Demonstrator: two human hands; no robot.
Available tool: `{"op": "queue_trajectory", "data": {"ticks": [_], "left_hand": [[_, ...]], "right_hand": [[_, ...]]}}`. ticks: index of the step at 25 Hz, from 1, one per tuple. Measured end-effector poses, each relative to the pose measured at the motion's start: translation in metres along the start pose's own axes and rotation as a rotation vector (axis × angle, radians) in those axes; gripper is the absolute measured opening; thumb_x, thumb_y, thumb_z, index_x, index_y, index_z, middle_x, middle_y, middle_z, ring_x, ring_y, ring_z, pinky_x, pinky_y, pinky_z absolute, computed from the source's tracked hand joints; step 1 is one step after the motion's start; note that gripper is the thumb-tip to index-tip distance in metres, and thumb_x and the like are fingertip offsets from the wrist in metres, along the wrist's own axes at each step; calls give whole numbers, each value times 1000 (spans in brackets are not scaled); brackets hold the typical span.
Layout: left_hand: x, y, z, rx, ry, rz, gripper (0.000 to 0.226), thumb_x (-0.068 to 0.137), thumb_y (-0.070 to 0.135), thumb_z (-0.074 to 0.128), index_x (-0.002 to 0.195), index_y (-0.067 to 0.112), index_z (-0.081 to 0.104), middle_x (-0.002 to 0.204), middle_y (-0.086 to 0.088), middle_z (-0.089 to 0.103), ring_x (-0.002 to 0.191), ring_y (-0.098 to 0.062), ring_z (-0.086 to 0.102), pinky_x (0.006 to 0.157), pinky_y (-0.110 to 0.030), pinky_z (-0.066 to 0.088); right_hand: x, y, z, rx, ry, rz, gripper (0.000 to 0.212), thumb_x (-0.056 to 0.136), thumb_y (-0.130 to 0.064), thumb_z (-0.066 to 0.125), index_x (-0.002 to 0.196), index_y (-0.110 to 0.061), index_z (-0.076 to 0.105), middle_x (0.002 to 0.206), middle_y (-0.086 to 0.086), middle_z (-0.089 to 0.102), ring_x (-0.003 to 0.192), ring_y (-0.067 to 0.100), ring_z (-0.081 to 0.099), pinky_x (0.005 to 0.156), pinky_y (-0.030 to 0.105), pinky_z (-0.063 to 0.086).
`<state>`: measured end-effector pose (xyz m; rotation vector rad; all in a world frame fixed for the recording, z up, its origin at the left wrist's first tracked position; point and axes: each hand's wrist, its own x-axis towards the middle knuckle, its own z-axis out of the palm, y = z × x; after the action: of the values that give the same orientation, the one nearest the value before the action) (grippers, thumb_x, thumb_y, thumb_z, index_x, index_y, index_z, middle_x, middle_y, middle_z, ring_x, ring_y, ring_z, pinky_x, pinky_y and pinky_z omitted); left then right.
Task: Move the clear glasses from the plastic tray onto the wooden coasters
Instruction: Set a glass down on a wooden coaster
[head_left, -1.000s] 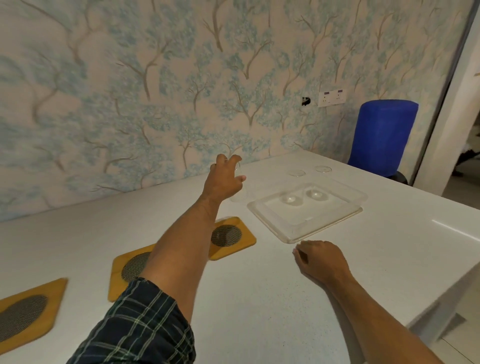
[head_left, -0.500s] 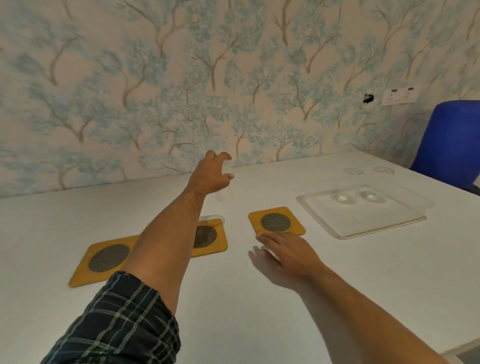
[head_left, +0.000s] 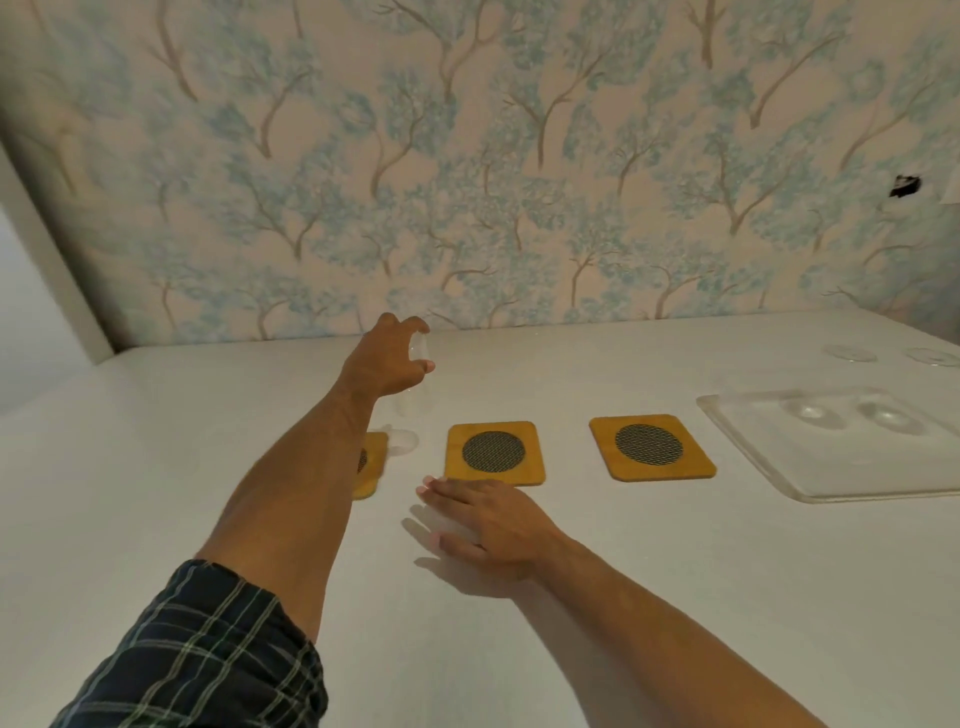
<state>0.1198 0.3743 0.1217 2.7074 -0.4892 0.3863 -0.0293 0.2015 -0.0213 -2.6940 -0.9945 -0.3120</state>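
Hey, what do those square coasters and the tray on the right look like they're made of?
Coasters: honey-coloured wood, possibly bamboo, smooth and matte, each with a dark round woven-looking mesh inset. Tray: clear, glossy plastic by the look; the white table shows through it.

**Coasters in a row, tray at the right**

Three coasters line up across the table (head_left: 675, 571): left coaster (head_left: 371, 470) half behind the forearm, middle coaster (head_left: 494, 453), right coaster (head_left: 651, 447). Right of them lies the tray (head_left: 769, 457), holding two glasses (head_left: 810, 415). The left hand (head_left: 387, 361) hangs above and behind the left coaster, fingers around a held glass (head_left: 415, 384); the right hand (head_left: 493, 525) lies flat just before the middle one.
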Motion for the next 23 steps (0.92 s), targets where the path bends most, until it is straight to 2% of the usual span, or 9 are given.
{"op": "queue_trajectory", "data": {"ticks": [4, 7, 12, 17, 23], "left_hand": [[-24, -40, -6, 22, -13, -92, 57, 84, 38, 74, 136, 26, 52, 131, -11, 46, 121, -31, 53, 100, -42, 46], [-39, -65, -8, 23, -24, -142, 56, 84, 37, 75, 135, 27, 54, 129, -11, 48, 123, -31, 52, 102, -42, 46], [-54, -92, -13, 33, -27, -186, 56, 83, 36, 76, 134, 25, 56, 128, -13, 49, 122, -31, 53, 101, -42, 45], [-64, -106, -10, 40, -46, -209, 56, 83, 34, 76, 134, 23, 56, 127, -15, 49, 122, -32, 53, 101, -43, 47], [-62, -106, -3, 28, -61, -220, 57, 84, 33, 74, 137, 24, 54, 129, -14, 47, 123, -34, 52, 101, -44, 47]], "right_hand": [[23, -28, 21, 111, -30, 1, 63, 110, -51, 42, 164, -22, 31, 171, 1, 29, 157, 16, 25, 124, 38, 20], [28, -42, 40, 161, -132, 3, 64, 108, -59, 35, 165, -31, 29, 171, -7, 26, 158, 7, 17, 127, 33, 11], [36, -37, 43, 114, -280, -38, 65, 109, -62, 29, 166, -32, 22, 174, -10, 13, 159, 5, 4, 129, 34, 3], [35, -38, 45, 119, -304, -28, 65, 109, -63, 26, 167, -33, 19, 174, -11, 10, 159, 4, 3, 128, 33, 1], [35, -37, 44, 167, -295, -3, 65, 109, -62, 31, 165, -31, 26, 173, -11, 16, 159, 5, 8, 129, 35, 6]]}}
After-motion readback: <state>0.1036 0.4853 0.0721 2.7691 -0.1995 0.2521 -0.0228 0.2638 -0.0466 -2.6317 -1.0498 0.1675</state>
